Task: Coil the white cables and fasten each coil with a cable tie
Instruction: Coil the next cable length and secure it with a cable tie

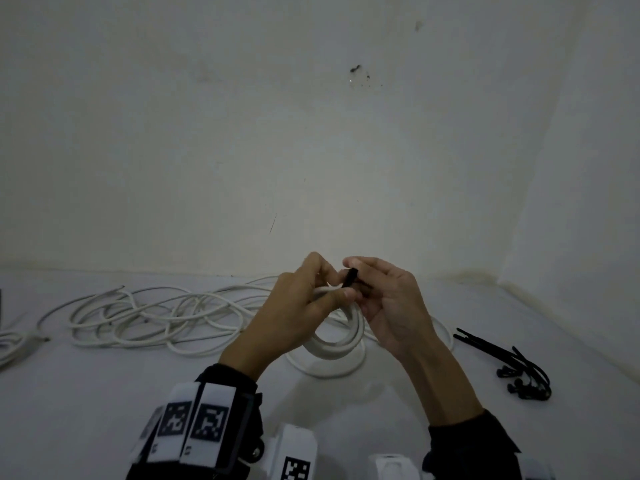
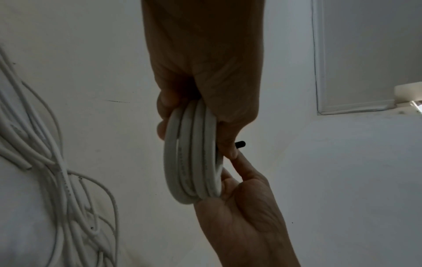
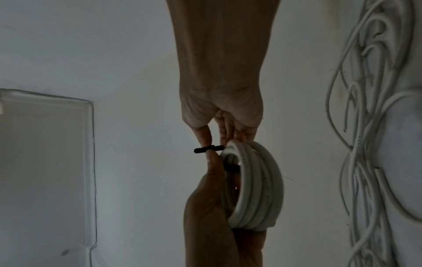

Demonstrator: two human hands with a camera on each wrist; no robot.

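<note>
- Cables, loose and white, sprawl in a tangle along the far left part of the desk, near the wall; they are not yet coiled, and lie clear of the hands, so I judge them waiting their turn. A further bit of white cable shows at the left edge.
- Left hand is raised above the middle of the desk, fingers curled round the coil. The left wrist view shows several turns bunched side by side in that grip, which likely keeps them from springing apart while the tie goes on. Its thumb also meets the black tie.
- Coil hangs between the two hands, off the desk, its lower arc free below the fingers. One more loop of white cable lies on the desk just under it.
- Cable tie, black, sits at the top of the coil. The right wrist view shows one short end pinched between fingertips and another black stretch against the turns, so it seems to be passing round the bundle; whether it is fastened I cannot tell.
- Right hand pinches the tie with thumb and forefinger, the other fingers near the coil's side.
- Spare ties lie heaped near the right edge, within reach of the right hand, handy for the next coil.
</note>
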